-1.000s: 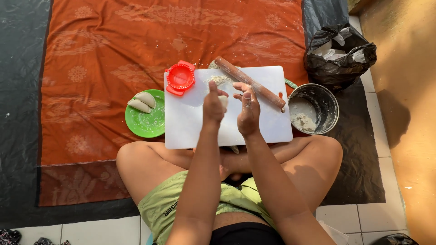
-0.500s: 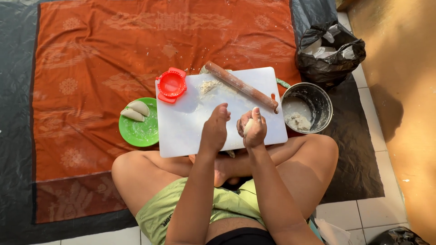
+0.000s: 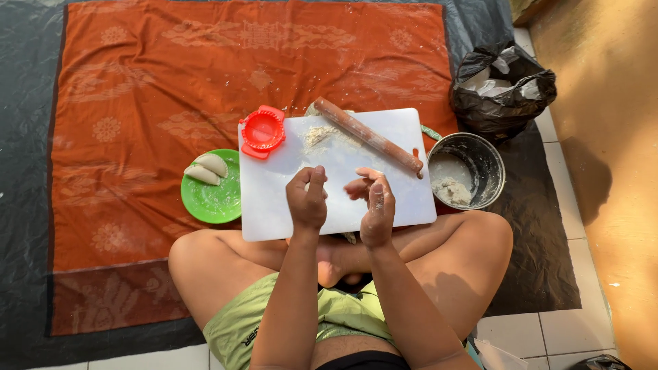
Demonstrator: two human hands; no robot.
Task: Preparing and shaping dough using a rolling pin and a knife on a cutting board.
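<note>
Two folded dumplings (image 3: 205,169) lie finished on the green plate (image 3: 214,199); dough remains in the metal bowl (image 3: 473,156), so more appears outstanding. Left hand (image 3: 307,200) is curled, right hand (image 3: 373,204) has floured fingers (image 3: 376,194) upright; whether they pinch a dough piece cannot be told. Both hover over the white cutting board (image 3: 274,205), beside the rolling pin (image 3: 367,135) and red dumpling press (image 3: 262,131)

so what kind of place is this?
Likely a home floor set up for dumpling making: orange cloth spread over tiles, white cutting board with rolling pin, green plate holding shaped dumplings.
</note>
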